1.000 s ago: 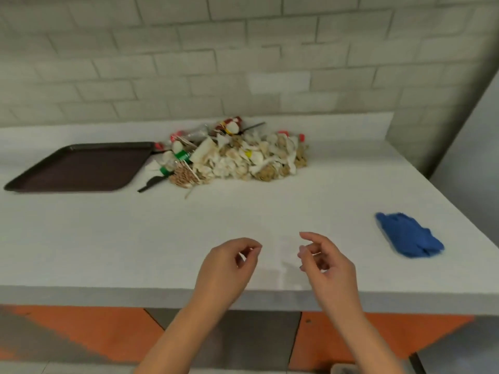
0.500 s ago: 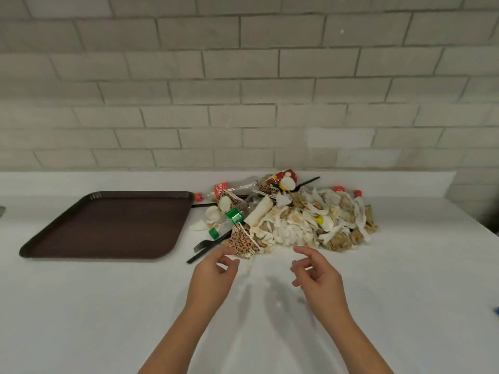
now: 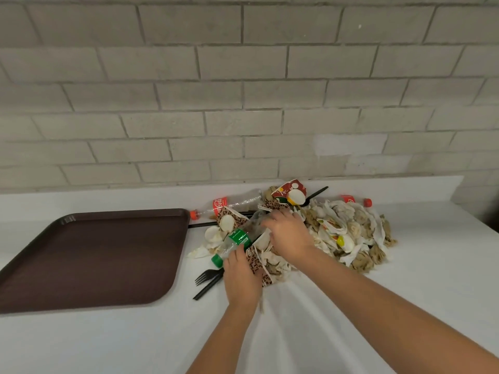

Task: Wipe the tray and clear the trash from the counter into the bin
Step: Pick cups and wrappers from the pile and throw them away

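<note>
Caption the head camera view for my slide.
Left hand and right hand reach into the trash pile beside a brown tray on the counter.

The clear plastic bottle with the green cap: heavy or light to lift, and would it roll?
Probably light: the clear plastic bottle with the green cap looks empty and see-through. Its body seems dented, so it would likely give under a squeeze. Round and lying on its side against the heap of crumpled paper trash, it may roll once freed.
</note>
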Action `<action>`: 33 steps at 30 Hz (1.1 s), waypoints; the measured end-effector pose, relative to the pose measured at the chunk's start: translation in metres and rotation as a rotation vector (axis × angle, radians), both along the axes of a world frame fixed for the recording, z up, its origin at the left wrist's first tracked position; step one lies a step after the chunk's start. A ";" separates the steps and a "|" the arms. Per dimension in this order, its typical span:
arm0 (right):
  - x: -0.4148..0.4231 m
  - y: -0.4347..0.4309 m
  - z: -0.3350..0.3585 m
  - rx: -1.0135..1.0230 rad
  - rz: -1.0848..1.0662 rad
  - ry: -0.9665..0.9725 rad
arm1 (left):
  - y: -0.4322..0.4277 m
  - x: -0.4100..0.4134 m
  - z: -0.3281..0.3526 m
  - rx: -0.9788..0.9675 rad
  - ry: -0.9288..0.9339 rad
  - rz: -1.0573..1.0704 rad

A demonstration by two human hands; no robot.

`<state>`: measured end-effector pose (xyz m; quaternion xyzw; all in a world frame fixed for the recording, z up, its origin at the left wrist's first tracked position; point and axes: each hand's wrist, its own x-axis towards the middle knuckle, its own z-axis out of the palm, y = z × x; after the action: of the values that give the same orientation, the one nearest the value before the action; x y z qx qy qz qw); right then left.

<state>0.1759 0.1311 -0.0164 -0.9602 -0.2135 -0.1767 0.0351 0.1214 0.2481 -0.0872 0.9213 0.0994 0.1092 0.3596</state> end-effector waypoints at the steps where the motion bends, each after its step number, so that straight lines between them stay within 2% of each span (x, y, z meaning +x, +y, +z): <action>1: 0.009 0.000 -0.002 -0.125 -0.007 0.017 | 0.002 0.002 -0.001 0.022 -0.002 -0.013; 4: 0.026 0.000 -0.007 -0.370 -0.031 0.083 | 0.006 0.004 -0.006 0.067 0.011 -0.045; 7: 0.035 -0.001 -0.016 -0.419 -0.030 0.012 | 0.011 0.007 -0.005 0.021 0.022 -0.067; 10: 0.041 -0.010 -0.012 -0.317 -0.032 0.022 | 0.013 0.007 0.003 -0.068 0.026 -0.115; 13: 0.033 -0.029 0.003 -0.015 -0.045 0.094 | 0.014 0.006 0.017 -0.096 -0.037 -0.104; 18: -0.038 -0.084 0.040 0.719 -0.143 0.144 | -0.011 -0.011 0.059 -0.125 -0.215 -0.095; 22: -0.116 -0.145 0.045 1.172 -0.176 0.169 | -0.068 -0.043 0.085 -0.381 -0.181 -0.218; 25: -0.180 -0.197 0.027 1.375 -0.271 0.161 | -0.130 -0.080 0.084 -0.590 -0.075 -0.339; 27: -0.220 -0.236 0.007 1.471 -0.362 0.155 | -0.178 -0.109 0.075 -0.662 0.021 -0.427; 33: -0.328 -0.340 -0.038 1.653 -0.538 0.188 | -0.314 -0.194 0.043 -0.688 0.244 -0.731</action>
<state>-0.1524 -0.2085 -0.0546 -0.6555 0.2205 -0.1975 0.6947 -0.0722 -0.0660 -0.0440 0.7304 -0.1578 -0.1709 0.6422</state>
